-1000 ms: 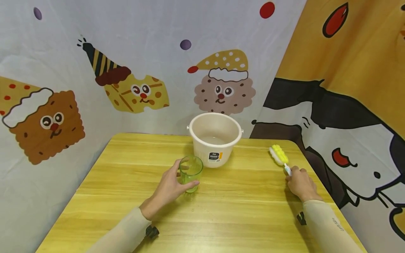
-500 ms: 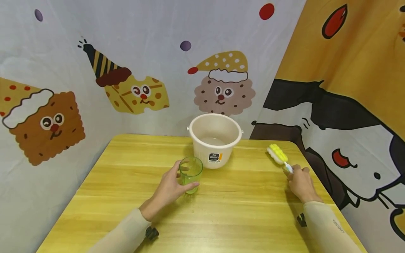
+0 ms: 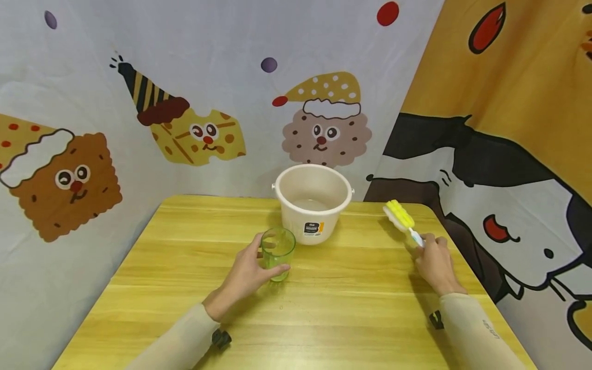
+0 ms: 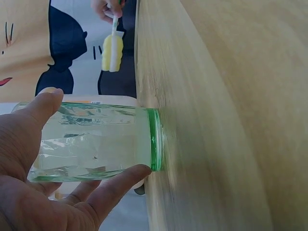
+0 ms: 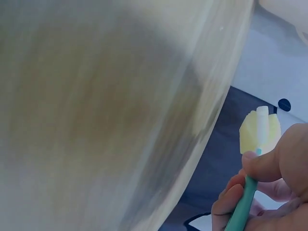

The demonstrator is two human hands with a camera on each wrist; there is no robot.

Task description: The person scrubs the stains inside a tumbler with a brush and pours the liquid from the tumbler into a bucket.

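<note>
A clear green drinking glass (image 3: 279, 246) stands upright on the table, in front of the bucket. My left hand (image 3: 242, 272) holds it from the left side, thumb on the near side and fingers round the far side. In the left wrist view the glass (image 4: 96, 139) has its base on the wood. At the right, my right hand (image 3: 436, 262) grips the handle of a cup brush with a yellow and white sponge head (image 3: 399, 215). The brush is raised off the table, its head pointing away to the far left. In the right wrist view its green handle (image 5: 243, 207) runs through the fingers.
A cream plastic bucket (image 3: 312, 205) with a label stands near the back edge of the wooden table (image 3: 324, 318). Behind the table hangs a printed cartoon curtain (image 3: 208, 61). A few small drops lie on the wood near the glass.
My right hand has lifted the cup brush and shifted it slightly to the left and away. The left hand and glass have stayed in place.
</note>
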